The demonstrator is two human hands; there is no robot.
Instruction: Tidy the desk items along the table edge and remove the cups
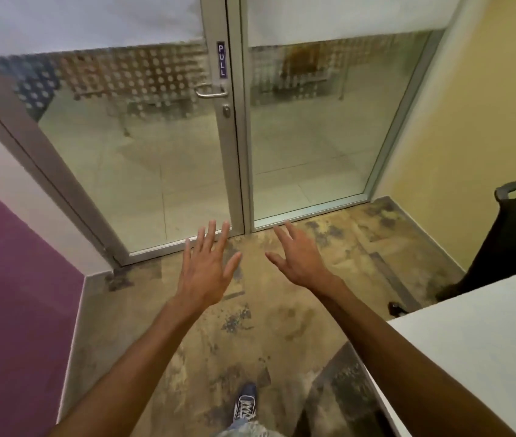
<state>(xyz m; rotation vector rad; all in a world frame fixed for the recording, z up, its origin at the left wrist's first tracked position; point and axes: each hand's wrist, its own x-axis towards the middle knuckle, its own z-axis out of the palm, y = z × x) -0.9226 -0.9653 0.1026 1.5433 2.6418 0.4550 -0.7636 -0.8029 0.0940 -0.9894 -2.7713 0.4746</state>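
Both of my arms reach forward over the floor. My left hand (207, 268) is held out flat with its fingers spread and holds nothing. My right hand (297, 258) is beside it, fingers spread and relaxed, also holding nothing. A white table (471, 348) fills the lower right, and my right forearm passes over its near corner. No cups or desk items show in this view.
A glass door (143, 159) with a metal handle (210, 93) and a "PULL" sign stands shut ahead, a fixed glass panel (319, 137) to its right. A black office chair (515, 234) stands right, behind the table. A purple wall is on the left. My shoe (245, 402) shows below.
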